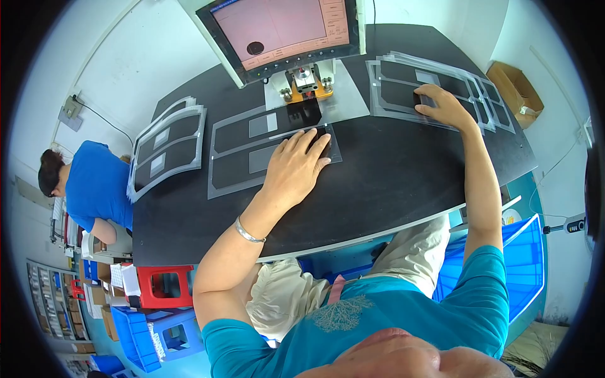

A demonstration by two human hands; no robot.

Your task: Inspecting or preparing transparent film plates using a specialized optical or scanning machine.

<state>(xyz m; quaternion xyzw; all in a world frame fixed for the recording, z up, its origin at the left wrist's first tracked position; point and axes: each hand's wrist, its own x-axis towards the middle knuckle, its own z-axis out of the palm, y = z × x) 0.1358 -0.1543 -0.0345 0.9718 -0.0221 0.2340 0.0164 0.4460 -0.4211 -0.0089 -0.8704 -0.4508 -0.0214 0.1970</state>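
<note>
Head view: translucent grey-framed sheet [252, 151] under left hand [295, 169]

Head view, single: worn camera looked steeply down from above the person's own chest onto the black worktable [391, 183], near at arm's reach; fisheye bent the edges; monitor [283, 31] at top, floor bins at lower left.

The upper part of the pink-screened monitor [280, 28] was cut off by the top edge. The left hand [295, 169] covered the near end of a clear plastic sheet with dark panels [252, 157]. Screen markings were too small to read. The shelves' contents [50, 296] were blurred.
</note>
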